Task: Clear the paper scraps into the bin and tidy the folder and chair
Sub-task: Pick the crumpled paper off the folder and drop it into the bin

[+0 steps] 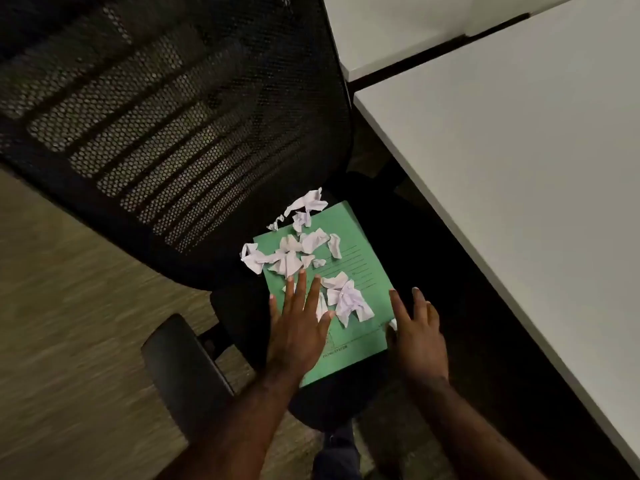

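Observation:
A green folder (pixel 360 268) lies flat on the black seat of an office chair (pixel 408 237). Several crumpled white paper scraps (pixel 298 251) are strewn over its far half and spill onto the seat beyond it. A bigger wad (pixel 349 301) sits between my hands. My left hand (pixel 299 327) hovers flat with fingers spread over the folder's left side, fingertips near the scraps. My right hand (pixel 417 330) is spread at the folder's right edge, with a small white scrap by its thumb. No bin is in view.
The chair's black mesh backrest (pixel 166 112) fills the upper left. Its grey armrest (pixel 183 368) juts out at lower left. White desks (pixel 519 161) run along the right, close to the seat. Brownish carpet (pixel 69 323) covers the floor.

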`<state>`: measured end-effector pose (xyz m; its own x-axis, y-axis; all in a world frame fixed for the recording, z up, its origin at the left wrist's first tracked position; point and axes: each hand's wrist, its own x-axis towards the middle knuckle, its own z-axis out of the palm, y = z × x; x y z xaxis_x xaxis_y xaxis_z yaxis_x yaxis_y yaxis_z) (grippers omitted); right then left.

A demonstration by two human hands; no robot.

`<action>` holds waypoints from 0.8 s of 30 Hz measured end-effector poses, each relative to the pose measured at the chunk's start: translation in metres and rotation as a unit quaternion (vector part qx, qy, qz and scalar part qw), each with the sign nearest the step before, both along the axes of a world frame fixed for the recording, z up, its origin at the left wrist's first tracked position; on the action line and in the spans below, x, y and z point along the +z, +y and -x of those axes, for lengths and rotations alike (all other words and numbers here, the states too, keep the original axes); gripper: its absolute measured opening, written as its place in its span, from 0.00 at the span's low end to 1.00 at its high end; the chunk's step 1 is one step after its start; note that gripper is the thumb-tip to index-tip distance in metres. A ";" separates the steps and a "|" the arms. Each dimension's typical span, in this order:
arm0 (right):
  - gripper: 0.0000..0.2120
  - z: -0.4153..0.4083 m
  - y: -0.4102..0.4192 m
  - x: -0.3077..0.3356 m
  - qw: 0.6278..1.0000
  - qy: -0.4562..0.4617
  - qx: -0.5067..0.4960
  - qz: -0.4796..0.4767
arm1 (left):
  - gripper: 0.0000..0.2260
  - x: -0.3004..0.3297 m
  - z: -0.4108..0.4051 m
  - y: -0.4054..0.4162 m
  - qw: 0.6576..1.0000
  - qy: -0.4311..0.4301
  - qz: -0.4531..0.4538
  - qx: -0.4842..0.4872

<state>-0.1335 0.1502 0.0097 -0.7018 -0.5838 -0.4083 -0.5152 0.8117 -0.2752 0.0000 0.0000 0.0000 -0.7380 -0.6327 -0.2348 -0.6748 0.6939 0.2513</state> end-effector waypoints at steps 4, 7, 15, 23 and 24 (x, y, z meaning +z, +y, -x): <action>0.30 0.002 -0.002 -0.029 0.996 -0.039 -0.077 -0.005 | 0.31 -0.037 -0.001 0.006 0.983 -0.063 -0.130 0.114; 0.24 0.005 -0.005 -0.048 0.995 -0.047 -0.085 0.001 | 0.31 -0.054 0.005 0.004 0.979 -0.056 -0.144 0.133; 0.07 0.008 -0.015 -0.069 0.998 -0.028 -0.051 0.028 | 0.27 -0.089 0.006 -0.006 0.989 -0.094 0.000 0.116; 0.21 0.011 -0.051 -0.062 0.987 -0.019 -0.023 0.159 | 0.17 -0.093 0.009 -0.030 0.973 0.119 -0.089 0.178; 0.27 0.010 -0.055 -0.063 0.988 -0.034 0.001 0.150 | 0.17 -0.091 0.008 -0.031 0.971 0.131 -0.082 0.182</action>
